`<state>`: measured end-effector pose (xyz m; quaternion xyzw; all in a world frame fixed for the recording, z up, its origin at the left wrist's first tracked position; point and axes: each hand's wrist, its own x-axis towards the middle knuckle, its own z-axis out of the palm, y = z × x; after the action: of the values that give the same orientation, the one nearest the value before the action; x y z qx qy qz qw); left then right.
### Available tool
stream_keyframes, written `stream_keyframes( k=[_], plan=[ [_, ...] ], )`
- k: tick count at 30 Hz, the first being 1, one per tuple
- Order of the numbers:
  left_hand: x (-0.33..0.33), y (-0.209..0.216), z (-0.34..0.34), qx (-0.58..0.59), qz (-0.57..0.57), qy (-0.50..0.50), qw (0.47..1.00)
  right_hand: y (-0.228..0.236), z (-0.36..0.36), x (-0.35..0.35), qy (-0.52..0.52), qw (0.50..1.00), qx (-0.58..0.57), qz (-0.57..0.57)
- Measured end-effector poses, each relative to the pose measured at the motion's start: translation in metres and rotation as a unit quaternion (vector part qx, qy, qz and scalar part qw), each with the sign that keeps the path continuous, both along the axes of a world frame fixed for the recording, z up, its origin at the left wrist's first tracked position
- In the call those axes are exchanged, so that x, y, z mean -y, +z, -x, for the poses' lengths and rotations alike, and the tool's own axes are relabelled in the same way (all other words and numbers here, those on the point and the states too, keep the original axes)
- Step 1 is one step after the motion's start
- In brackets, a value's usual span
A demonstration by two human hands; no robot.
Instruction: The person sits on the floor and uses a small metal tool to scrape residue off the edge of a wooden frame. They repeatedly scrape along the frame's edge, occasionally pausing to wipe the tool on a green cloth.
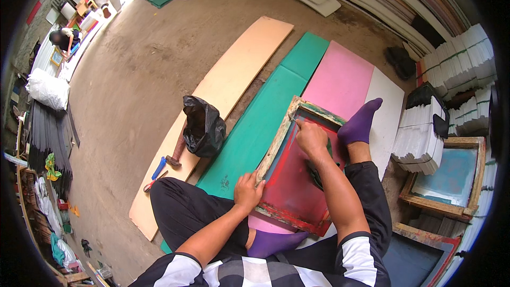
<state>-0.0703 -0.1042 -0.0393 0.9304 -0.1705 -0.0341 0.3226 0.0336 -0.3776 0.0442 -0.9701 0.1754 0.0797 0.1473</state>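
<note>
Across my lap and legs lies a wooden screen-printing frame [278, 151] with paint-stained edges and a red mesh. My left hand [248, 192] is closed around its left side, near the lower corner. My right hand [311, 137] is over the mesh by the upper left corner, fingers bent together around something thin and small that I cannot make out; its tip meets the wood. A dark rounded thing [313, 174] is partly hidden behind my right forearm on the mesh. My purple-socked foot [360, 122] rests beside the frame's upper right corner.
Foam sheets in peach [234, 69], green [276, 90], pink [340, 77] and white lie beneath. A black plastic bag [204, 130], hammer [174, 160] and pliers [154, 180] are at left. More frames [446, 172] and tied white stacks [419, 133] stand right. Two people are far left.
</note>
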Motion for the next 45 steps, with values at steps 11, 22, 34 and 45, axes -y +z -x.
stream_keyframes(
  k=[11,22,34,45],
  plan=[
    [-0.001,0.001,0.0,-0.009,0.01,0.0,1.0,0.006,0.003,-0.004,-0.053,0.998,0.005,-0.045],
    [0.0,0.007,-0.003,-0.02,0.009,-0.001,1.0,0.0,0.003,0.0,-0.022,0.999,0.023,-0.024],
    [0.004,0.013,-0.001,-0.037,0.008,-0.003,0.999,-0.016,0.0,0.02,-0.016,0.991,0.041,-0.129],
    [-0.001,0.004,0.0,0.01,-0.019,0.002,1.0,-0.031,0.015,0.023,0.002,0.987,0.062,-0.145]
  ],
)
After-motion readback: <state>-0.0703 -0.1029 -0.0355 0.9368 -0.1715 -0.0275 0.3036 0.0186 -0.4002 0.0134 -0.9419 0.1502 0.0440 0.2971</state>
